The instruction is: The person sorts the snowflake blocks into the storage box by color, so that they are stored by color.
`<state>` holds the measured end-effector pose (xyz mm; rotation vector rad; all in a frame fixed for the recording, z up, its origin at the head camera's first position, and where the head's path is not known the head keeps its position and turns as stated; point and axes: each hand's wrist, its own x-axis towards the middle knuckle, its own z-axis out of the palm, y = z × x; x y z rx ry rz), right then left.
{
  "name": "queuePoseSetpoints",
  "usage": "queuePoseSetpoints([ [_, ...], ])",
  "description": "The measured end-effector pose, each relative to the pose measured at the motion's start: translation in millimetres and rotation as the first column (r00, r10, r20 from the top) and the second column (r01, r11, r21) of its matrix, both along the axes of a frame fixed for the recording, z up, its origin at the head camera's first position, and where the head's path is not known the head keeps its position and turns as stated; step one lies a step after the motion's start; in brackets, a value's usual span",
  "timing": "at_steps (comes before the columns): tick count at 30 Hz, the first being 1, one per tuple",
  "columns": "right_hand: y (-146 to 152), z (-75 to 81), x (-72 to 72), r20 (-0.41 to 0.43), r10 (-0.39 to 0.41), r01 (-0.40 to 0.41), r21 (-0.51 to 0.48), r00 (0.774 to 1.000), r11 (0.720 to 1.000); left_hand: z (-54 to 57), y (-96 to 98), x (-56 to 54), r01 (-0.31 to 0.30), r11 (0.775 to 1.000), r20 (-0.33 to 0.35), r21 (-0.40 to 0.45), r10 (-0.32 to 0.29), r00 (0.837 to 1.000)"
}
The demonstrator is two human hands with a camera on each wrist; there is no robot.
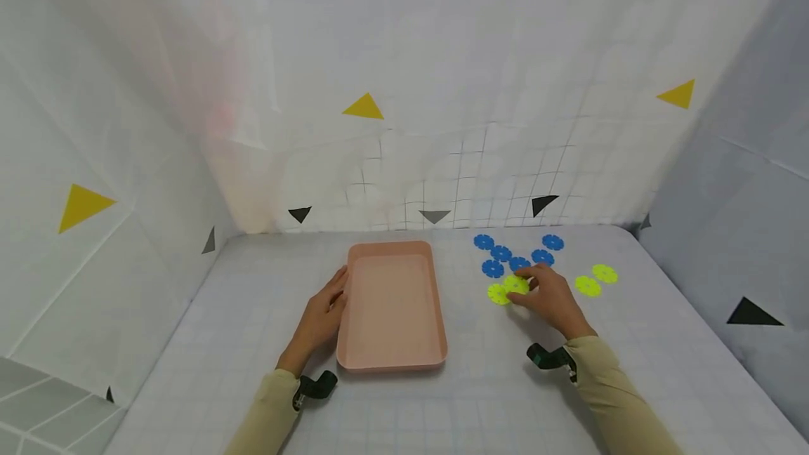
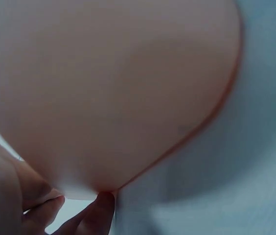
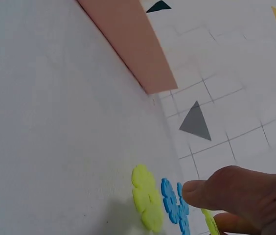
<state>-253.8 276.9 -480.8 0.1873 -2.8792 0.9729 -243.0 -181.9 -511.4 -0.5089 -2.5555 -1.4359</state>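
Pinches a yellow-green disc between thumb and fingers of the right hand, curled in just to the width of the disc. In the right wrist view, shows only part of that disc, nearly edge-on, below the thumb. Rests the left hand against the left wall of a pink tray, fingers loosely extended rather than wrapped round. Has the tray flat on the white table, immediately right of the left hand and well left of the right hand. Just left of the right fingertips, a second yellow-green disc, partly behind the pinched one; contact between them impossible to tell. Just right of the right hand, a pair of yellow-green discs. Beyond the right hand, six blue discs, the nearest just past the fingertips. Behind each hand, at the wrist, a dark device and a tan sleeve. Well beyond both hands, a pale wall with yellow, black and gray triangles.
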Motion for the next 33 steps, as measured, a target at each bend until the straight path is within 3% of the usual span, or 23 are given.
queuePoseSetpoints([
  [7, -6.4, 10.7, 9.5, -0.076, 0.006, -0.006, -0.001, 0.997, 1.000, 1.1, 0.5, 1.7, 0.010, 1.000, -0.012, 0.029, -0.009, 1.000],
  [18, -19.9, 27.1, 7.9, -0.129, 0.054, -0.055, -0.001, 0.990, 0.999, 0.9, 0.9, 2.1, 0.014, 0.999, -0.089, 0.034, -0.011, 0.996],
  [26, -31.3, 36.0, 3.8, -0.145, 0.069, -0.068, 0.015, 0.987, 0.998, -2.4, 2.2, 2.0, -0.014, 1.000, -0.035, 0.019, 0.015, 0.999],
  [33, -42.0, 41.9, -0.3, -0.175, 0.123, -0.126, -0.004, 0.977, 0.992, -0.7, 4.8, 2.8, 0.009, 1.000, -0.047, 0.029, -0.008, 0.999],
])
